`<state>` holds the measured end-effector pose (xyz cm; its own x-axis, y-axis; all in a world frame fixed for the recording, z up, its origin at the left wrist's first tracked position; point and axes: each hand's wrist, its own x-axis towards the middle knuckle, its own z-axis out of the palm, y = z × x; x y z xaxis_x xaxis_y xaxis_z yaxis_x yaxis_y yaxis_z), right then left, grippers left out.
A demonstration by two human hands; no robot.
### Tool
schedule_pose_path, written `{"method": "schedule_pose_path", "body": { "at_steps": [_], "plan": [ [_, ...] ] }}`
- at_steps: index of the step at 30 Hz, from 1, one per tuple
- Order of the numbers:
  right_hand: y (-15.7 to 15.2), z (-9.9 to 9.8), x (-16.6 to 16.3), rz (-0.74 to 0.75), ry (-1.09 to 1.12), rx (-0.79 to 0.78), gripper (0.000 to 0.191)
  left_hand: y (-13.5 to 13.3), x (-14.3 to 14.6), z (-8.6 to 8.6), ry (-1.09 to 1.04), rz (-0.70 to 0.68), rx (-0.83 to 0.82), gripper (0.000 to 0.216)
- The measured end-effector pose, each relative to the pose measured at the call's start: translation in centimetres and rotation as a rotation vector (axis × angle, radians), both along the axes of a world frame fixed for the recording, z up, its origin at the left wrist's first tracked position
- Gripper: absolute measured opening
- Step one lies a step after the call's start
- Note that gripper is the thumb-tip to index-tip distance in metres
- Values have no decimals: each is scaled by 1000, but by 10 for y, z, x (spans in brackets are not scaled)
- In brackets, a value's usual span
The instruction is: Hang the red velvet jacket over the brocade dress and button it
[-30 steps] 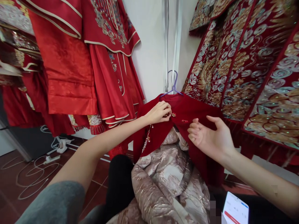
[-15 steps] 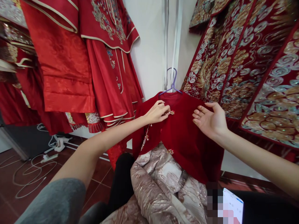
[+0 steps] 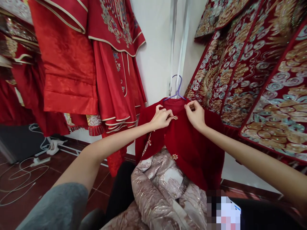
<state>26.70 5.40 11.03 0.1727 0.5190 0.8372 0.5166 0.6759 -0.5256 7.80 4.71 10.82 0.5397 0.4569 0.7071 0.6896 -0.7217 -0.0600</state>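
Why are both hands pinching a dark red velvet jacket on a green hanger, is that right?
No: the head view shows the wire hanger is purple, not green. The left hand and right hand do pinch the dark red velvet jacket.

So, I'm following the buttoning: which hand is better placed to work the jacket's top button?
Probably left: the left hand pinches the red jacket right beside the top button, while the right hand grips the neckline farther off, on the other side.
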Motion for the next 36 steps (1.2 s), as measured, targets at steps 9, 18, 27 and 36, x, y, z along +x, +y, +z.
{"method": "schedule_pose_path", "body": {
  "at_steps": [9, 18, 27, 36],
  "plan": [
    [-15, -10, -34, -385, -439, 39, 57, 1, -18, 4, 242, -15, 220, 24],
    [-34, -15, 11, -448, -883, 36, 71, 11, -80, 21, 574, 213, 296, 48],
    [-30, 2, 87, -484, -771, -283, 85, 7, -88, 2, 324, 373, 278, 95],
    [-16, -25, 77, -479, -675, -297, 84, 32, -76, -19, 226, 412, 200, 76]
  ]
}}
